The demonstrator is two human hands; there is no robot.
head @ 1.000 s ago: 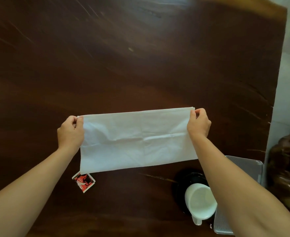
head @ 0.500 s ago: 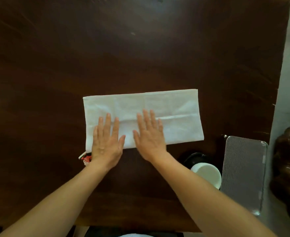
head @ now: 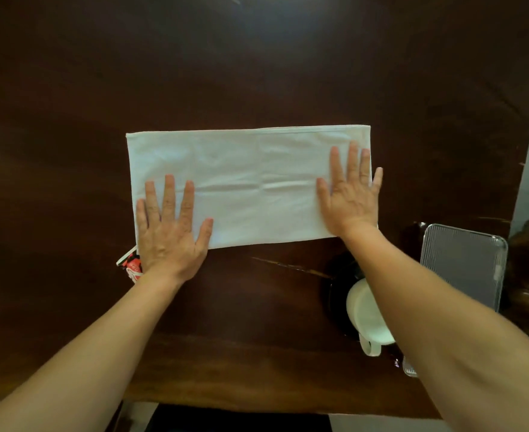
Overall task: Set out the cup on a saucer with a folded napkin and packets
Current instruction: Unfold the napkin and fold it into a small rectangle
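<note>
One white napkin (head: 250, 185) lying flat on the dark tabletop (head: 257, 73) — left hand (head: 171, 229) and right hand (head: 352, 194) pressing its ends, fingers spread, gripping nothing. One cup (head: 366, 313) sitting on one dark saucer (head: 335, 282) near right; one red packet (head: 130, 265) peeking beside the left wrist.

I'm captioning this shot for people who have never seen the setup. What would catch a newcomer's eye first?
First the white napkin, a long rectangle lying flat mid-table on the dark wooden table, with the left hand pressed flat on its near-left corner and the right hand flat at its right end. Next, near the right edge, a white cup sits on a dark saucer beside a metal tray. A red packet peeks out by the left wrist.
</note>
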